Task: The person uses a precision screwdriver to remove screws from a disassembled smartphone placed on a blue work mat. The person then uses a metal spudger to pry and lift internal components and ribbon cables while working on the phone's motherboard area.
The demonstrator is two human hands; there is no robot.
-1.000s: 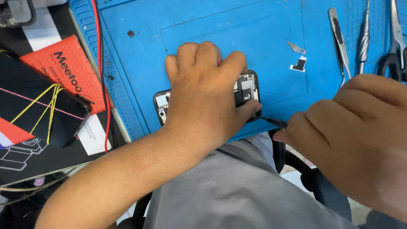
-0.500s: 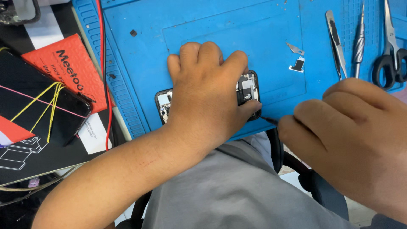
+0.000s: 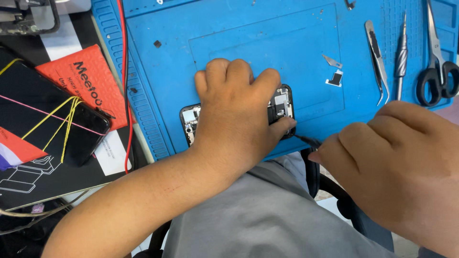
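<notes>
Blue mat (image 3: 248, 33) under left hand (image 3: 236, 112) flat over opened phone (image 3: 282, 105); right hand (image 3: 382, 153) pinching thin dark tool (image 3: 306, 140).

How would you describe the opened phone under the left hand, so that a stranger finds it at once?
Start at the big blue work mat and go to its near edge. There the left hand presses flat on an opened phone whose inner parts show at both ends. Unlike the black phone bound with yellow rubber bands off the mat to the left, this one lies open on the mat.
</notes>
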